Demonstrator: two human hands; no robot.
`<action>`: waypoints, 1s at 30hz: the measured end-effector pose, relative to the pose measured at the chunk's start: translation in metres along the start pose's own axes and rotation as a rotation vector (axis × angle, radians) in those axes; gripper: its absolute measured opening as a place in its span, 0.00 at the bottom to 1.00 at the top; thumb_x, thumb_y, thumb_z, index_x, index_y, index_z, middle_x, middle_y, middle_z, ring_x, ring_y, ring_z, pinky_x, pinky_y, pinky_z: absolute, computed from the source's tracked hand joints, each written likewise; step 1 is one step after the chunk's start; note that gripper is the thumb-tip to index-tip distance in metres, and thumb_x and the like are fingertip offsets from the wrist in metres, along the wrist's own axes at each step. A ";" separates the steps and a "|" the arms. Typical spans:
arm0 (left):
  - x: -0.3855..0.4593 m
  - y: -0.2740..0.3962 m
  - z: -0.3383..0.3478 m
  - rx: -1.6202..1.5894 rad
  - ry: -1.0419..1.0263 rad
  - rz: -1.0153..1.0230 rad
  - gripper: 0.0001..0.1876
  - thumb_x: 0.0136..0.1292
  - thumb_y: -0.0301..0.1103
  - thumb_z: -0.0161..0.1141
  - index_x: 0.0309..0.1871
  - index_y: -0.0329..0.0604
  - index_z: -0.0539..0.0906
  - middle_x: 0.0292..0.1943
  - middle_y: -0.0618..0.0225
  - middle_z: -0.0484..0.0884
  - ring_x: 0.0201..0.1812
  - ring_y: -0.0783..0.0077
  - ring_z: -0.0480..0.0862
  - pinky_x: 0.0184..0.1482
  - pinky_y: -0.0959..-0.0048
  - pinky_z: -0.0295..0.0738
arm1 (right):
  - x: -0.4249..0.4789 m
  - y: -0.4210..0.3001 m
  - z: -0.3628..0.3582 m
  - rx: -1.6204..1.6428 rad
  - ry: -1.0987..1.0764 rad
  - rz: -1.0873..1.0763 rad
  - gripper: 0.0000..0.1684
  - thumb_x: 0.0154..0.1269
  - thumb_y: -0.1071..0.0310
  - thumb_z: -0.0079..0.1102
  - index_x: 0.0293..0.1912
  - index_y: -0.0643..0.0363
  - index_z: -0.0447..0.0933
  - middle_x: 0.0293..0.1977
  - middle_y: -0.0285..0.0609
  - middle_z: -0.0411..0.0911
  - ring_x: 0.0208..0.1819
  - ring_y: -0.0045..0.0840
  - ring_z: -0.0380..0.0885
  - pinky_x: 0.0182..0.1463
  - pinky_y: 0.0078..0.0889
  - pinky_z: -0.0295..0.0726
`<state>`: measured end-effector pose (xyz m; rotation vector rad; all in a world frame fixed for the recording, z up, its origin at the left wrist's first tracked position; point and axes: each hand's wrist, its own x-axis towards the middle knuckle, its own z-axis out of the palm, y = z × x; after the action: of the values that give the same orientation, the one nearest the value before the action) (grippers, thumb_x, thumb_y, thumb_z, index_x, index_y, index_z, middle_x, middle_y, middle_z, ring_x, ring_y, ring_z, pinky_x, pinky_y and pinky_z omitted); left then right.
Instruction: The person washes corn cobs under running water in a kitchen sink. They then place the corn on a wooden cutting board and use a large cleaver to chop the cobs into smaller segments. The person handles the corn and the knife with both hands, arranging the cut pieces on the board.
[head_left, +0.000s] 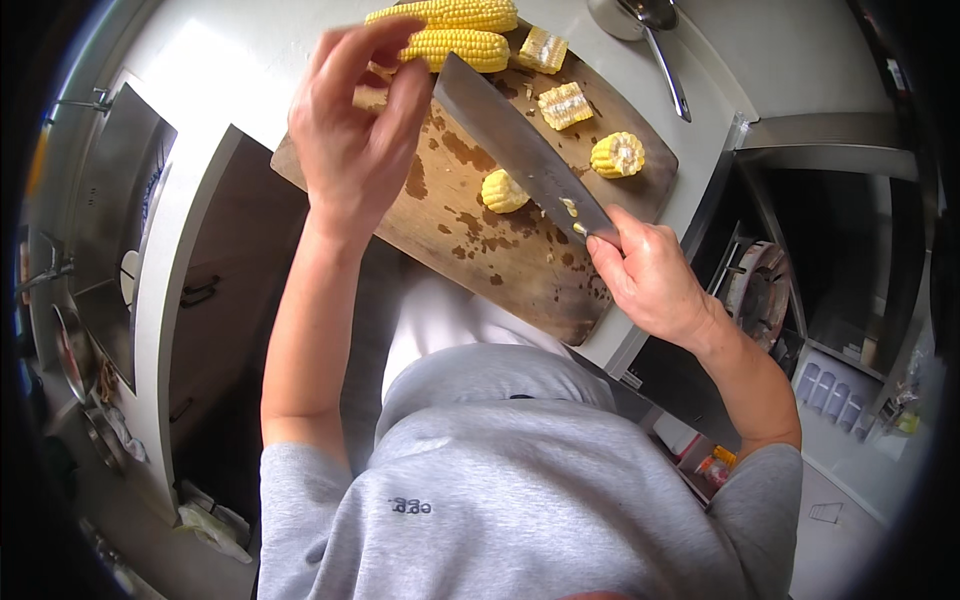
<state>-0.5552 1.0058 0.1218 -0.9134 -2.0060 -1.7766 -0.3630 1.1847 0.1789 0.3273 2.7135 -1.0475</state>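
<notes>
My right hand (652, 274) grips a broad-bladed kitchen knife (517, 139) at the handle end. Its dark blade slants up and left over the wooden cutting board (450, 217), with bits of corn stuck near the heel. My left hand (356, 127) is raised by the blade's tip, thumb and curled fingers apart, nothing seen between them. Behind those fingers lies a whole corn cob (469, 50), with a second corn cob (465, 13) beyond it. A short corn piece (504, 191) sits partly under the blade. To its right are a cut corn piece (617, 155) and two split chunks (565, 106) (544, 50).
A metal pan or ladle with a long handle (667, 71) lies on the white countertop (247, 45) at the back right. A sink (112, 195) is at the left. Dark wet patches mark the board, whose near edge overhangs the counter. A gas burner (759, 292) shows at right.
</notes>
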 end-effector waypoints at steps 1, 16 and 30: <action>0.012 -0.004 0.003 0.010 -0.008 0.057 0.12 0.64 0.24 0.62 0.50 0.37 0.84 0.43 0.67 0.82 0.41 0.79 0.81 0.44 0.81 0.77 | 0.003 -0.002 0.000 -0.013 -0.016 0.020 0.09 0.66 0.73 0.53 0.32 0.68 0.66 0.19 0.61 0.72 0.26 0.56 0.75 0.27 0.48 0.72; 0.063 -0.002 0.040 0.511 -0.740 0.155 0.14 0.64 0.36 0.49 0.40 0.38 0.84 0.52 0.47 0.75 0.62 0.47 0.69 0.62 0.47 0.62 | 0.016 -0.025 -0.009 -0.190 -0.176 0.163 0.08 0.65 0.74 0.54 0.40 0.69 0.68 0.19 0.60 0.73 0.25 0.56 0.76 0.27 0.50 0.73; 0.046 -0.036 0.048 0.425 -0.620 0.139 0.19 0.64 0.34 0.45 0.52 0.35 0.79 0.68 0.41 0.64 0.74 0.40 0.54 0.72 0.41 0.49 | 0.032 -0.033 -0.010 -0.195 -0.233 0.249 0.07 0.65 0.73 0.55 0.39 0.66 0.69 0.16 0.55 0.73 0.22 0.53 0.76 0.26 0.50 0.73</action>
<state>-0.6042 1.0631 0.1137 -1.5286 -2.4614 -0.9904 -0.4044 1.1716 0.1981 0.4636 2.4627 -0.7000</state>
